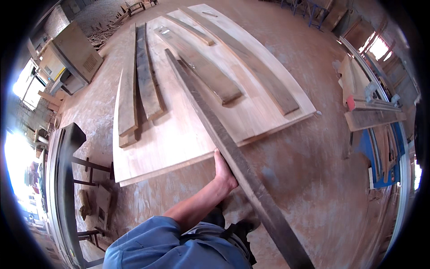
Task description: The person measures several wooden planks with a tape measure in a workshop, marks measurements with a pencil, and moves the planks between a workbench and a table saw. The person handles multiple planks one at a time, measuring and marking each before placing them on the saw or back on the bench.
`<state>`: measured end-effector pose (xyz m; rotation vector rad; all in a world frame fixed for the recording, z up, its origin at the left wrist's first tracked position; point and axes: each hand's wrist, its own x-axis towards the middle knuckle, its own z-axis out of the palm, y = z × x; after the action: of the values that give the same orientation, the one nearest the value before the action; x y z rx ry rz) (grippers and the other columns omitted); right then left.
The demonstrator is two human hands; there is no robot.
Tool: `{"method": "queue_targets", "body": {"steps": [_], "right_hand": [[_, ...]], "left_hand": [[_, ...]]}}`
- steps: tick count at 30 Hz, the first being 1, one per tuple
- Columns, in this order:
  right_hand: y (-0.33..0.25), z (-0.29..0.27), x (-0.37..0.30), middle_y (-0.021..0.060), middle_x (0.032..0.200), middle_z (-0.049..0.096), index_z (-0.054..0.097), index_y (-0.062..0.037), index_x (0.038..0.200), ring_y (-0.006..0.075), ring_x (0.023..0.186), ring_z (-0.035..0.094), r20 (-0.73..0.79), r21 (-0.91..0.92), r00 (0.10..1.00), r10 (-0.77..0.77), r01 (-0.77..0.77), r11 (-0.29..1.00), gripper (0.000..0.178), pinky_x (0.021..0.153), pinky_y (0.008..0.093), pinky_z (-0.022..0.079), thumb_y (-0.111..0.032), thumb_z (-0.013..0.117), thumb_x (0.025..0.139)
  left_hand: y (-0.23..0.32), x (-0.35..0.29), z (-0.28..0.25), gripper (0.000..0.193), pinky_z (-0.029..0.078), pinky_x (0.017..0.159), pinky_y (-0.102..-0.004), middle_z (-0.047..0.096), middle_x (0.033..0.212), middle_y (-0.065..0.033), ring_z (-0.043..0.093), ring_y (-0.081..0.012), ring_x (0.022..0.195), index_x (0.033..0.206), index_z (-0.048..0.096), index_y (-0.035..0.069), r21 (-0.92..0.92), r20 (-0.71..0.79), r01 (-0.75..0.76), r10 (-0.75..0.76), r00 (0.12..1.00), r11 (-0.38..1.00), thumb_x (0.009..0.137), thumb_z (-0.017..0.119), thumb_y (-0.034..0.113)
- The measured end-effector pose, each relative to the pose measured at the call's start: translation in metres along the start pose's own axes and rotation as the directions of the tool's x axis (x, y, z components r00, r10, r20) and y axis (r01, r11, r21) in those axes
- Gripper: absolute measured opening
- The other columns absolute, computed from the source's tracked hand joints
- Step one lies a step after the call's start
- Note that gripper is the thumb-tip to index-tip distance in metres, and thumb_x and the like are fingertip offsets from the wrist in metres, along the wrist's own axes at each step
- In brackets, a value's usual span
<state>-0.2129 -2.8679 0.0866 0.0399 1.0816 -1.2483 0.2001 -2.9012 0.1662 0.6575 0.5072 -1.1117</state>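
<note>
My left hand (225,172) is closed on the side of a long dark wooden plank (233,157), thumb pointing up along its edge; the fingers are hidden behind it. The plank slants from over the large pale wood panel (179,139) down to the lower edge of the view. Its far end reaches above the panel; whether it touches there I cannot tell. On the panel lie several rough boards: a brown one (128,85) and a dark one (148,76) at the left, a wide one (201,65) in the middle and a long one (251,67) at the right. My right hand is out of view.
A dark machine or bench edge (67,166) stands at the near left, with dark metal legs beside it. Farther left is a beige cabinet (78,51). At the right, wood pieces (376,119) rest by a blue rack (389,157). Scraps lie on the floor.
</note>
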Motion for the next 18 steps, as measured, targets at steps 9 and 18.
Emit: {"method": "queue_targets", "body": {"steps": [9, 18], "right_hand": [[0.039, 0.022, -0.027, 0.0032, 0.085, 0.065, 0.064, -0.0155, 0.093, 0.0155, 0.072, 0.059, 0.042, -0.041, 0.998, 0.056, -0.055, 0.998, 0.048, 0.055, 0.0315, 0.05, -0.062, 0.062, 0.079], [0.037, -0.025, -0.033, 0.0038, 0.083, 0.066, 0.065, -0.0145, 0.089, 0.0144, 0.072, 0.059, 0.093, -0.09, 0.974, 0.207, -0.199, 0.976, 0.047, 0.054, 0.029, 0.05, -0.061, 0.065, 0.078]], "left_hand": [[0.109, 0.036, -0.031, 0.074, 0.04, 0.102, -0.0488, 0.045, 0.137, -0.0175, 0.049, -0.0311, 0.121, 0.14, 0.035, 0.0, 0.279, -0.137, -0.222, 0.268, 0.954, 0.934, 0.095, 0.032, 0.059], [0.26, 0.14, -0.073, 0.069, 0.043, 0.098, -0.0431, 0.051, 0.13, -0.0256, 0.051, -0.0337, 0.119, 0.127, 0.048, -0.008, 0.861, -0.164, -0.083, 0.43, 0.888, 0.501, 0.09, 0.05, 0.051]]}}
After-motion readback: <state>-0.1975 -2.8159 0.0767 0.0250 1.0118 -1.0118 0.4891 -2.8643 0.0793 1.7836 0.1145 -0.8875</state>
